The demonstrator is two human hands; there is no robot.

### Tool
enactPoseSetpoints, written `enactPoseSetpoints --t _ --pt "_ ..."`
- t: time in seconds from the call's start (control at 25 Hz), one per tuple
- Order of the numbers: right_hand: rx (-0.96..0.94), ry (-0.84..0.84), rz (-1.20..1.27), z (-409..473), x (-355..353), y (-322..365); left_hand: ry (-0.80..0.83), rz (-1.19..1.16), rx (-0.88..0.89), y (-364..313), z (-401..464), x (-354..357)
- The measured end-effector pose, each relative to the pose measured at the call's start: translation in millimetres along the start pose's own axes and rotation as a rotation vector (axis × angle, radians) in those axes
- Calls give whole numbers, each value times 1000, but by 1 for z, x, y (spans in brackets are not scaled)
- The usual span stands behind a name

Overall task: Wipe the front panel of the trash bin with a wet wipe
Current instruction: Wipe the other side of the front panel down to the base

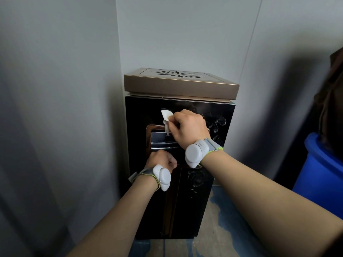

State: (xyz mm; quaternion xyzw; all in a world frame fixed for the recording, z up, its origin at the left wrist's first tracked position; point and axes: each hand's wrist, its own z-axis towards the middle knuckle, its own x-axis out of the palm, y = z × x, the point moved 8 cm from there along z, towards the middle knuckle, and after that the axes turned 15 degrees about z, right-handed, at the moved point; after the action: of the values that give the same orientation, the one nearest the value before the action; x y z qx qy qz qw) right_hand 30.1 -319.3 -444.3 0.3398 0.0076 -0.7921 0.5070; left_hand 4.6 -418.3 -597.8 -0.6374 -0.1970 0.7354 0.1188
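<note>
Head view: trash bin [178,145] stands upright in a corner between two grey walls [55,89], on a floor [213,219] with patchy blue and tan markings. Bin body is glossy black; lid [180,84] is bronze-coloured with a cut-out leaf pattern on top. Front panel [141,108] carries a bronze-framed disposal opening [157,138] in its upper half and faint floral decoration on its right side

Right hand [187,127]: fingers curled, pinching a crumpled white wet wipe [166,119]. Wipe lies against the front panel, just above and overlapping the top edge of the opening frame, left of the knuckles

Left hand [160,160]: fingers curled into a fist, held in front of the lower edge of the opening; no object visible in it, contact with the panel cannot be told

Both wrists carry a white pod on a grey strap with green edging, right wrist pod [194,153], left wrist pod [163,176]

Blue plastic barrel [321,173] stands to the right of the bin, apart from it
</note>
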Motion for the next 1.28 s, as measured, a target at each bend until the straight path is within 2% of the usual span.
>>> enactPoseSetpoints --t 0.4,1.28 --pt "92 -25 -5 -5 -10 -13 -23 -59 -6 4 1 2" --pt "149 -111 -18 -15 -37 -31 -11 -24 16 -1 -2 -3"
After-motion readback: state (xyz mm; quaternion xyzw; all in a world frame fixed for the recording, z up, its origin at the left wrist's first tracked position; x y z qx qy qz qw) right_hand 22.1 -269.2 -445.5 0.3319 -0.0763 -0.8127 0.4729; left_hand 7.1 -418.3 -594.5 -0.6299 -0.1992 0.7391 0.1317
